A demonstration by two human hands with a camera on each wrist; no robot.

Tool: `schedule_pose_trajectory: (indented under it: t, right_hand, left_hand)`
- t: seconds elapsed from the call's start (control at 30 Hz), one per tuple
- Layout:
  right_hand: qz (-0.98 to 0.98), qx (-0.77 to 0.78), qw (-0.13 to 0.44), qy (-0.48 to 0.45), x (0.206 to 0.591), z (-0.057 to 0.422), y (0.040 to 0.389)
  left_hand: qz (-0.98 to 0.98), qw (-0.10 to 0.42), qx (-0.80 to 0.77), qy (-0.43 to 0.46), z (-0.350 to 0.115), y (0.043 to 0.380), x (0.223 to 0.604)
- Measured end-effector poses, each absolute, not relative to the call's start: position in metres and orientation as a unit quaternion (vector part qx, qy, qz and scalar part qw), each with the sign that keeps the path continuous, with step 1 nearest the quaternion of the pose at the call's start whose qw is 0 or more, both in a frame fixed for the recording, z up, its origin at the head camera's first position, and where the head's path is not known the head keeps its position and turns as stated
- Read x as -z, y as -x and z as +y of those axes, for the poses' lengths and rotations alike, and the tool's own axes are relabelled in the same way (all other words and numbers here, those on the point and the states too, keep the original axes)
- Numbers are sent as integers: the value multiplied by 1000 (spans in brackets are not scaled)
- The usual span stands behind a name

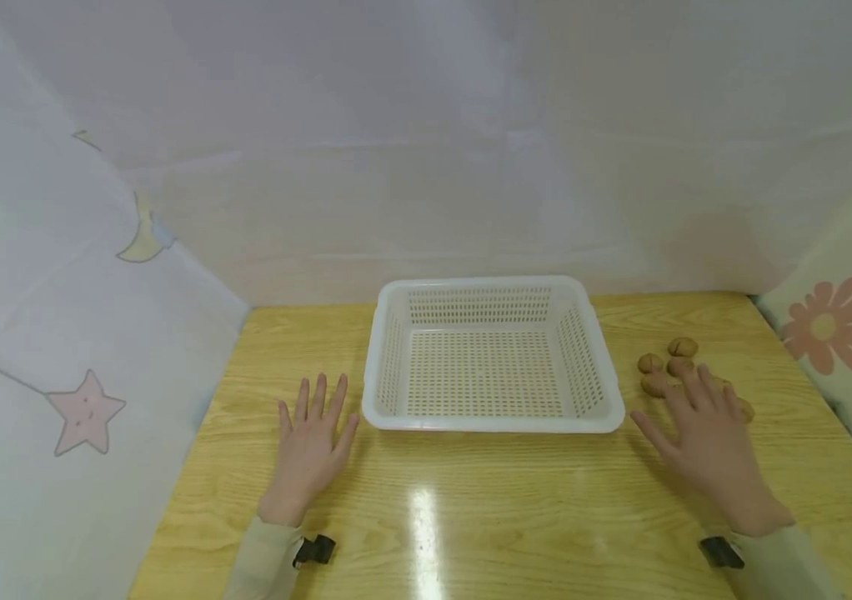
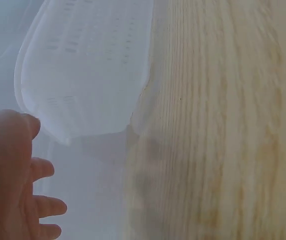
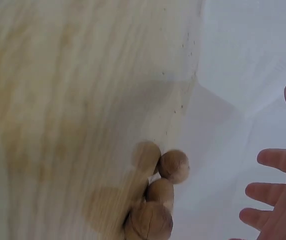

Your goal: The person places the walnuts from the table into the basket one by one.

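Several brown walnuts [image 1: 684, 347] lie in a loose group on the right side of the table, partly hidden by my right hand [image 1: 713, 446]. That hand is held over them with its fingers spread. In the right wrist view its fingers are apart from the walnuts [image 3: 149, 221], and it holds nothing. My left hand [image 1: 309, 450], also with spread fingers and nothing in it, is to the left of a white plastic basket [image 1: 493, 424]. The left wrist view shows one end of the basket [image 2: 90, 75] beyond the thumb.
The wooden table [image 1: 516, 508] carries the rectangular basket, with slotted walls, near its back edge. A pale cloth [image 1: 411, 183] with printed stars, moons and flowers stands behind the table and at both sides. Light glares off the table's front middle.
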State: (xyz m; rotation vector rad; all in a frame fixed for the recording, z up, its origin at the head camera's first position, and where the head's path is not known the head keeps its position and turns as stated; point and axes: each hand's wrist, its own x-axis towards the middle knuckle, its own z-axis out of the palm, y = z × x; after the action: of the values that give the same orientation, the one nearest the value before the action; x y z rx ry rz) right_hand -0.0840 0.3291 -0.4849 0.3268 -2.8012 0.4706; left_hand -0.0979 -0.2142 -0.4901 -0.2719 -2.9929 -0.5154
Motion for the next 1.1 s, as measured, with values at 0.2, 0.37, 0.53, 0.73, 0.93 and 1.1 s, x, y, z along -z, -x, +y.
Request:
schedule_pose_trajectory:
  t: [0.2, 0.37, 0.53, 0.73, 0.93, 1.1]
  right_hand:
    - [-936, -197, 244, -160, 482, 350, 87]
    - [-958, -241, 136, -80, 476, 380, 74]
    - [-974, -214, 68, -41, 476, 405, 65]
    - [-975, -211, 29, -62, 483, 418, 63]
    - [-969, -186, 72, -143, 495, 415, 64]
    - [-961, -172, 132, -173, 502, 412, 65]
  left_hand:
    - [-929, 61, 361, 58, -213, 99, 492]
    - [-854, 82, 511, 43, -207, 103, 493]
    - [-762, 63, 642, 55, -196, 107, 490]
    - [-699, 16, 714, 41, -188, 110, 487]
    - [-678, -3, 734, 38, -182, 112, 488]
    - [-664, -21, 747, 34, -175, 114, 491]
